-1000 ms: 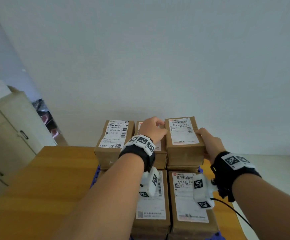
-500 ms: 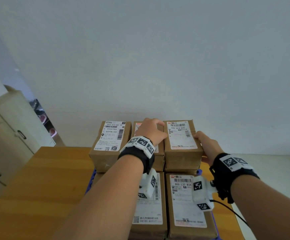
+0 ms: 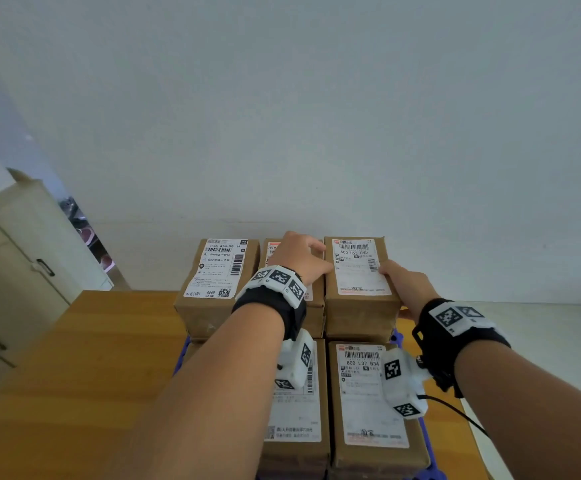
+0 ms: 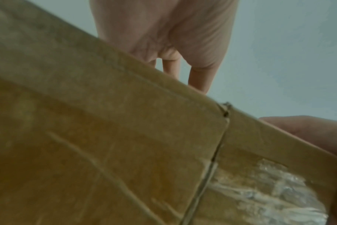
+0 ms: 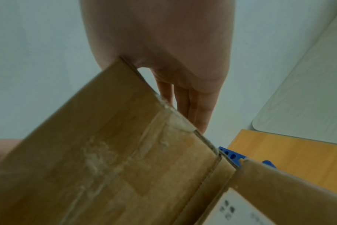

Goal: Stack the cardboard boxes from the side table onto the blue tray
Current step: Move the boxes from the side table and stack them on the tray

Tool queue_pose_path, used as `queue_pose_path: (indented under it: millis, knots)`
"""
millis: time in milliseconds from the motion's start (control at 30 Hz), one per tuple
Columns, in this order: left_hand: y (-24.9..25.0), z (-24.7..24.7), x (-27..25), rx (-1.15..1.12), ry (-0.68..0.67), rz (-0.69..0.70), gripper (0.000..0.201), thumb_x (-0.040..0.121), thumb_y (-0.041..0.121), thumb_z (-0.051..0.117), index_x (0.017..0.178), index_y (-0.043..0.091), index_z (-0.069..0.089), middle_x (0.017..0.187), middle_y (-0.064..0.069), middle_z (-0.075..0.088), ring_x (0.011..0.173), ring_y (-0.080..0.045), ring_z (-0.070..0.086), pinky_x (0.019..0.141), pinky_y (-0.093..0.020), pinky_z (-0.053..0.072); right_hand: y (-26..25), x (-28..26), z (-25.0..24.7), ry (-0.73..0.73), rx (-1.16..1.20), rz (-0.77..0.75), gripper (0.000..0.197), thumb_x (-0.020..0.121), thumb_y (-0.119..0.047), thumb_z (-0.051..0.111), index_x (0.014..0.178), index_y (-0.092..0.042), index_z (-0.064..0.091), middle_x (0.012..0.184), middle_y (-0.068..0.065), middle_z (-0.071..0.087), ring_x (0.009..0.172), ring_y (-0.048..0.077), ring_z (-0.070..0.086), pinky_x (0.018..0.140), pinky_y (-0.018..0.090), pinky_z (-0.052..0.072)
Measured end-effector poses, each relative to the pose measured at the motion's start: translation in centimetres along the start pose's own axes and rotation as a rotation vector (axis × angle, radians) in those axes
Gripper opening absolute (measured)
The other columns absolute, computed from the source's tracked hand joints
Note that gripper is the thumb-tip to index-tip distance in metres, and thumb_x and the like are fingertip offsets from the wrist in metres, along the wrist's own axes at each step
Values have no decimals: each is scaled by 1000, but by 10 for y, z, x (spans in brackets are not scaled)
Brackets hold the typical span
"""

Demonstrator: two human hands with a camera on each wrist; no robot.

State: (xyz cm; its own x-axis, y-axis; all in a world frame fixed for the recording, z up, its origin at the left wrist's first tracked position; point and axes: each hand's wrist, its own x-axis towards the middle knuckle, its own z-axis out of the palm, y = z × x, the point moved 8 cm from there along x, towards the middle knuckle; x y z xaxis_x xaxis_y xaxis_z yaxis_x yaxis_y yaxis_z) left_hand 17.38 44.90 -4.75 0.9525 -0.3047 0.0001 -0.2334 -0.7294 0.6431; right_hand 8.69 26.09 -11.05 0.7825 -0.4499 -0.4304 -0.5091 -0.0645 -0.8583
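Brown cardboard boxes with white labels fill the blue tray (image 3: 398, 339) in two layers. The back-right top box (image 3: 360, 271) sits between my hands. My left hand (image 3: 299, 256) lies over the middle back box (image 3: 315, 306), its fingers curled at the held box's left edge. My right hand (image 3: 401, 282) holds the right side, thumb on top. In the right wrist view my fingers (image 5: 190, 106) run down the box's side (image 5: 115, 152), above a tray corner (image 5: 229, 155). A third back box (image 3: 218, 282) stands at the left. Two front boxes (image 3: 372, 403) lie lower.
The tray rests on a wooden table (image 3: 91, 358) against a pale wall. A white side table (image 3: 541, 341) adjoins on the right, with no boxes showing on it. A beige cabinet (image 3: 12, 271) stands at the far left.
The held box has come down slightly and now sits level with the back boxes beside it. Both hands have stayed on it.
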Motion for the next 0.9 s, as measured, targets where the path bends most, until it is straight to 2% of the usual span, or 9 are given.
queue_pose_path:
  millis: [133,233,333,533,633,700,800,900]
  knots:
    - [1,0,-1,10,15,4,40,83,26,75,122,20,67,144,-3,46,126,-23,52,89,-25,37,-4,0,1,-20,-28,-2,25,91,-37,53,89,-13,60,108,12,70,104,31,65,96,47,52]
    - [1,0,-3,20,22,5,40,83,26,74,121,22,66,142,-2,50,124,-20,54,87,-24,38,-8,-3,6,-63,-85,-31,38,95,-45,47,101,-10,61,113,13,68,106,30,64,96,48,52]
    - [2,0,-6,28,47,0,35,84,26,72,119,24,67,139,0,52,121,-19,56,85,-24,39,-14,-7,7,-75,-163,-77,51,98,-52,38,105,-8,62,114,15,67,107,31,63,98,49,50]
    - [8,1,-16,12,63,9,26,88,23,66,114,23,68,134,-2,57,114,-21,60,85,-26,45,-26,-22,0,-14,-313,-175,52,102,-44,34,115,-1,60,117,17,62,110,34,59,100,49,47]
    - [13,-2,-22,6,48,23,29,91,18,61,120,20,65,131,-1,60,114,-20,60,82,-25,44,-34,-31,-9,62,-436,-253,51,102,-39,36,113,3,63,110,16,66,95,28,60,92,44,51]
    - [19,-4,-27,16,49,45,30,91,16,60,121,19,65,130,-1,62,112,-20,61,82,-25,46,-41,-38,-17,142,-528,-323,42,99,-38,42,112,-5,66,110,11,68,92,24,61,85,39,51]
    - [29,-4,-35,20,56,75,29,91,17,61,120,20,66,132,-2,60,102,-23,65,85,-32,54,-46,-49,-26,234,-643,-394,34,96,-37,48,117,-17,63,115,2,66,99,20,61,83,34,51]
    - [36,0,-43,29,67,107,29,89,15,60,116,22,66,131,-3,57,108,-23,62,87,-31,50,-42,-63,-30,287,-719,-426,33,95,-35,49,122,-18,61,118,1,65,102,20,60,82,32,49]
